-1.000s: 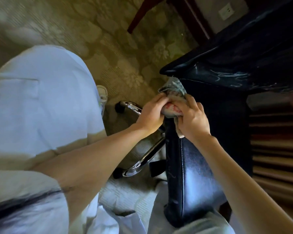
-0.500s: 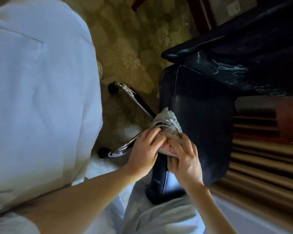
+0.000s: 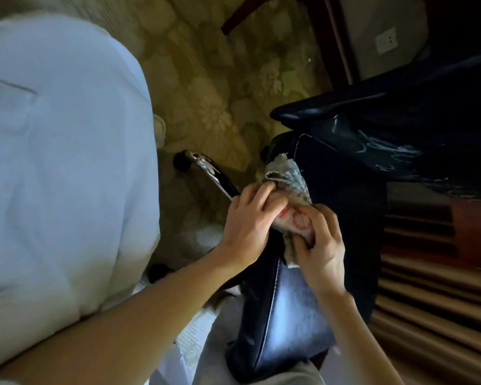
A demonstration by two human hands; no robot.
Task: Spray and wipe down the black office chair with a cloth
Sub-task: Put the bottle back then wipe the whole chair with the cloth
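The black office chair [image 3: 342,190] fills the right half of the view, its leather back seen from above, with a stitched edge running down toward me. A grey, worn cloth [image 3: 288,176] with a red printed mark is pressed against the chair's left edge. My left hand [image 3: 247,220] grips the cloth from the left with curled fingers. My right hand [image 3: 321,245] pinches the cloth's lower part against the leather. White streaks show on the armrest [image 3: 378,148] above. No spray bottle is in view.
The chair's chrome base legs [image 3: 211,173] with black casters stretch over the patterned carpet [image 3: 220,87]. My white clothing [image 3: 61,162] covers the left side. A dark wooden furniture leg [image 3: 261,12] and a wall socket [image 3: 385,43] sit at the top; wooden slats [image 3: 428,287] lie at the right.
Both hands with the cloth slid down the chair's edge and then a little back up. The view shifted, so more of the chair's back shows.
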